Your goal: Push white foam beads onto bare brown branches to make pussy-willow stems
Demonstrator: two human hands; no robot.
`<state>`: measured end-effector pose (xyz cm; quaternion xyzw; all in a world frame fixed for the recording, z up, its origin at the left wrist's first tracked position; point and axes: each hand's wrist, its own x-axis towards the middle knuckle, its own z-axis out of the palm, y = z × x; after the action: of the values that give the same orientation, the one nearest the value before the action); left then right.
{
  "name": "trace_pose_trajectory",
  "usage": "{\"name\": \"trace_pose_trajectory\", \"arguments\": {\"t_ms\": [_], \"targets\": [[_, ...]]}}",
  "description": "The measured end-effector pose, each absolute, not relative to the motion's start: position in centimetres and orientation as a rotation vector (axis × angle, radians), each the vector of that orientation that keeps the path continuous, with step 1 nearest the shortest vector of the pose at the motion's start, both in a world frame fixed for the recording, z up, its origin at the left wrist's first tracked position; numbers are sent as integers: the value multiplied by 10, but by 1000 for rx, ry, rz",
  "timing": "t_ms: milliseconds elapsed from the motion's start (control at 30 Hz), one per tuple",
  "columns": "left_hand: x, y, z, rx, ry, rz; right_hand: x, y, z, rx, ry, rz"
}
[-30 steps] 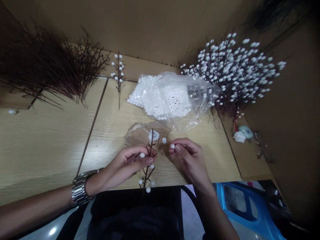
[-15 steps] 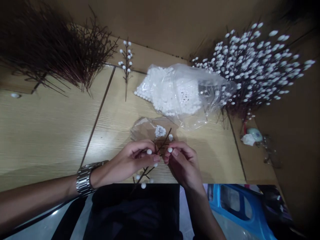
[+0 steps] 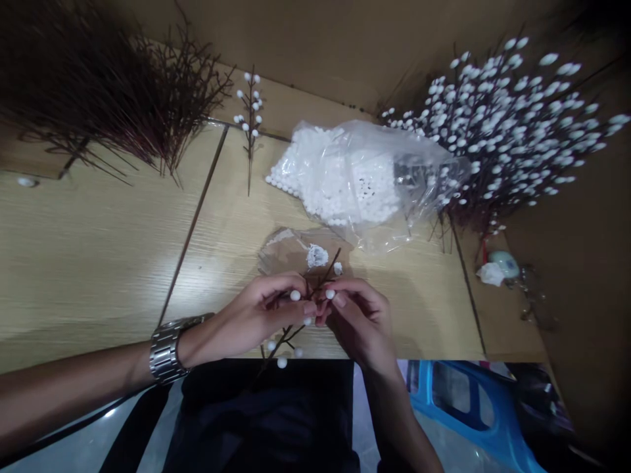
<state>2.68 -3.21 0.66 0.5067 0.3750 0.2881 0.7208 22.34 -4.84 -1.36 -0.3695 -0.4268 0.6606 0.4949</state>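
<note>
My left hand (image 3: 266, 305), closed, grips a brown artificial twig (image 3: 280, 343) that slants up to the right, with several white berries on its lower branches. Between the thumb and forefinger of my right hand (image 3: 362, 318) is a single white berry (image 3: 330, 295), right beside the twig's upper part. Whether that berry touches a branch tip I cannot tell. Just beyond my fingers, a dab of white paste (image 3: 317, 255) lies on a clear, crumpled sheet (image 3: 279, 253). A smaller white dab (image 3: 338, 268) is close to the twig's upper end.
Behind my hands sits a clear plastic bag of white berries (image 3: 325, 174). Bare brown twigs (image 3: 123, 98) are heaped at left; berried twigs (image 3: 507, 125) are piled at right. One berried twig (image 3: 250, 125) lies apart. A blue plastic stool (image 3: 473, 401) stands below the table's right side.
My right hand has brought the white berry slightly left, closer to the twig. The left hand keeps its grip, nearly still. The view has shifted a little.
</note>
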Motion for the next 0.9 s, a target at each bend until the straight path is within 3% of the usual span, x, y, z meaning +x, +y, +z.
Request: {"name": "trace_pose_trajectory", "arguments": {"t_ms": [900], "targets": [[27, -33, 2, 1212, 880, 707, 218, -54, -7, -1047, -1133, 1341]]}}
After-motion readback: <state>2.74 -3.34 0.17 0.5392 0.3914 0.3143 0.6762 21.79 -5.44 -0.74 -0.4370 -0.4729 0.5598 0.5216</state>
